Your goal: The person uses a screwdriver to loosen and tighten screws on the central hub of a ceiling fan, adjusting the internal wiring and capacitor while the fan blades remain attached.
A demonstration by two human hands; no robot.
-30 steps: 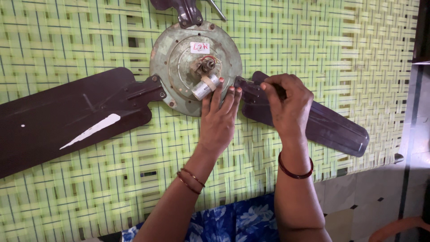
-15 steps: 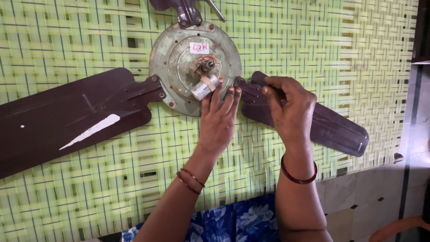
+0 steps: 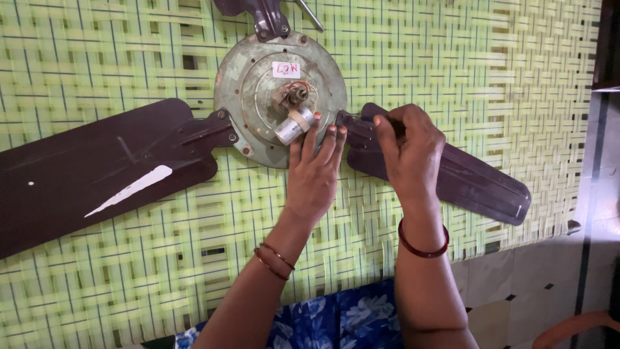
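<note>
Fan hub [image 3: 258,97] lies flat on the woven mat [image 3: 484,77], 2 blades spread; left hand [image 3: 313,171] presses open-palmed on its rim to steady it; right hand [image 3: 407,148] clenches something dark at the blade bracket [image 3: 355,126], bracing there.

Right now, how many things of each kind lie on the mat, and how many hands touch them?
Fan blades: 3, left, right, top
Motor hub: 1
Capacitor: 1
Hands: 2, left hand on the hub, right hand on the right blade
Total: 7
</note>
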